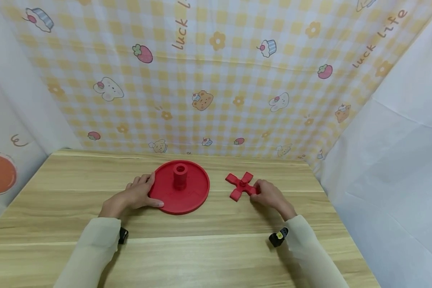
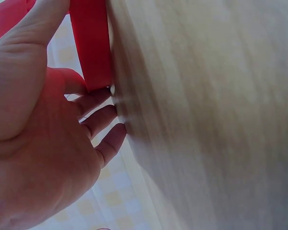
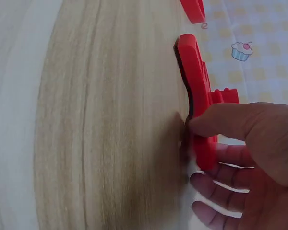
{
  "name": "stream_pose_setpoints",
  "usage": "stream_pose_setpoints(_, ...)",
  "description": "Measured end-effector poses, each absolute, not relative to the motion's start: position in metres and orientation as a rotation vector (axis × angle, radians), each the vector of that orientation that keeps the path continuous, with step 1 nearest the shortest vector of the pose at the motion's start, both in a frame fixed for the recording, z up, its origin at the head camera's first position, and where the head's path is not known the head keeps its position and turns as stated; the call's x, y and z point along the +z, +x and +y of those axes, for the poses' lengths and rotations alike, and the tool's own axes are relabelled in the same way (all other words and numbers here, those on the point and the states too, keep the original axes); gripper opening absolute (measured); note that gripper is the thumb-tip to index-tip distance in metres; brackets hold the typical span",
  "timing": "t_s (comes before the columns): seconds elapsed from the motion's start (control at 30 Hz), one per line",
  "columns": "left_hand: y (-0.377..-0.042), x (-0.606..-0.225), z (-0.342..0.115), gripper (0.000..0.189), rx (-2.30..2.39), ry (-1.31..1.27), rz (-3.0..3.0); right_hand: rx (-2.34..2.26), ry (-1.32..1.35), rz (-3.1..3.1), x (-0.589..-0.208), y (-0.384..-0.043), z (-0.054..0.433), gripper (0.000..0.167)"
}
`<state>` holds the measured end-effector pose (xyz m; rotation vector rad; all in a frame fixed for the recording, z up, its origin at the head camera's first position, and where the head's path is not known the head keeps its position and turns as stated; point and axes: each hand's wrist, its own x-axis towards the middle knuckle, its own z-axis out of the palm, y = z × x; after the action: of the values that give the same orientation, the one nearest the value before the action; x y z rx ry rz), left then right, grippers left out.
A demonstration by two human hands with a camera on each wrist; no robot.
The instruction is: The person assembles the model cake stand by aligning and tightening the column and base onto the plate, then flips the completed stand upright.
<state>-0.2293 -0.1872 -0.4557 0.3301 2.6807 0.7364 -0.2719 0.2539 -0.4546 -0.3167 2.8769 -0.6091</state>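
Note:
A round red plate [image 1: 198,188] with a raised rim lies on the wooden table, and a hollow red post [image 1: 180,179] stands up from its middle. My left hand [image 1: 137,195] grips the plate's left edge, thumb at the near rim and fingers along the far side. In the left wrist view the fingertips lie low against the table beside the plate's side [image 2: 92,45]. To the right is a flat red four-armed cross piece [image 1: 236,195] with a small stub at its centre. My right hand [image 1: 270,196] pinches its right arm between thumb and fingers.
The light wooden table [image 1: 187,256] runs up to a yellow checked cloth [image 1: 216,80] at the back. White cloth [image 1: 392,160] hangs along the right side. A black wrist camera [image 1: 278,237] sits at the right cuff.

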Motion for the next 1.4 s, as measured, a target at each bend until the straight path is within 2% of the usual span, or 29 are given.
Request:
stream_pose_setpoints(0.2,-0.230,-0.454,-0.185,0.121,0.738,0.329,2.674,-0.829,-0.333,2.898,-0.449,-0.273,0.257,0.024)
stream_pose_setpoints(0.53,-0.229,-0.454,-0.186,0.117,0.756,0.381,2.705,-0.971,-0.456,3.004,-0.438,-0.274,0.243,0.019)
stream_pose_setpoints(0.87,-0.228,-0.454,-0.185,0.117,0.758,0.369,2.692,-1.251,-0.504,2.926,-0.425,-0.278,0.212,0.026)
stream_pose_setpoints(1.1,-0.229,-0.455,-0.185,0.117,0.764,0.374,2.690,-1.305,-0.579,2.881,-0.417,-0.280,0.188,0.021)
stream_pose_setpoints(1.4,-0.228,-0.456,-0.184,0.118,0.748,0.369,2.703,-1.493,-0.644,2.755,-0.411,-0.284,0.158,0.029)
